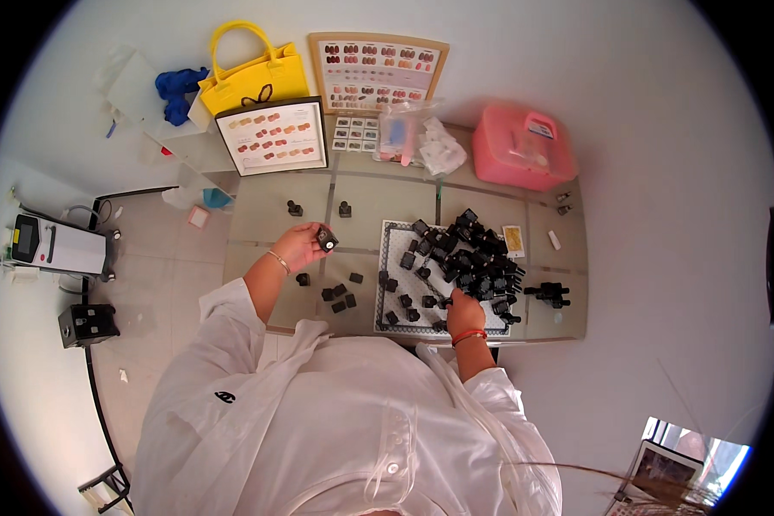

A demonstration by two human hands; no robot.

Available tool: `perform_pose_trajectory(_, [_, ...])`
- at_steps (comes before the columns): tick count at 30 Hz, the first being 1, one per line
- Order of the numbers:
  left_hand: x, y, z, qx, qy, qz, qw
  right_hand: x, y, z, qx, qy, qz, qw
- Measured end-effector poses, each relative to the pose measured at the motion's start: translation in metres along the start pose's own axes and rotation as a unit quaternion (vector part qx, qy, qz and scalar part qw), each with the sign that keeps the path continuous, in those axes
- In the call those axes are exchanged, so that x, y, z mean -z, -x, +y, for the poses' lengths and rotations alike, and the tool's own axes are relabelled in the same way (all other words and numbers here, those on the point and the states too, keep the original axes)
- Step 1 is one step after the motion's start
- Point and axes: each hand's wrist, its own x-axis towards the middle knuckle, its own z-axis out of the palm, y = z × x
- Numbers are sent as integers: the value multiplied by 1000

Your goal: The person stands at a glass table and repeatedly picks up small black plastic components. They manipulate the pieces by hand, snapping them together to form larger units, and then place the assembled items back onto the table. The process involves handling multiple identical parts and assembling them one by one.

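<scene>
Left of the patterned white mat [396, 239], the person's left hand [301, 247] is holding a small black bottle [327, 240] above the table [258, 206], its thumb and fingertips pinching narrowly. At the mat's near edge, the right hand [466, 314] is reaching among other bottles with its fingers curling inward; the back of the hand is hiding the fingertips, so one cannot tell whether they are gripping anything.

Trouble could be coming from the pile of black bottles [482, 258] on the mat's right half: they are lying across one another, so drawing one out from underneath could be sending its neighbours rolling. Bottles along the mat's near edge are resting close to the table's front, where a careless wrist could be knocking one off. The held bottle could be slipping too, if that fingertip pinch is loosening on a smooth side.

As for looks, the held bottle is appearing dark and blocky, and it is showing a pale round spot on its upturned end; whether that end is cap or base is not showing clearly. Left of the mat, loose black pieces [350, 301] are lying scattered, similarly dark and squarish.
</scene>
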Motion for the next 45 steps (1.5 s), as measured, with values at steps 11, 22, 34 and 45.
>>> perform_pose_trajectory(11, [5, -10, 12, -36, -107, 49, 992, 0, -10, -10, 1, 3, -43, 999])
perform_pose_trajectory(22, [-3, -55, 48, -233, -805, 169, 519, -2, -14, -13, -15, -26, -33, 999])
perform_pose_trajectory(34, [7, -74, 42, -126, -853, 193, 469, -1, -7, -13, -9, -22, -23, 999])
perform_pose_trajectory(45, [-15, -52, 44, -182, -848, 201, 456, 34, -11, -20, -16, 49, -28, 998])
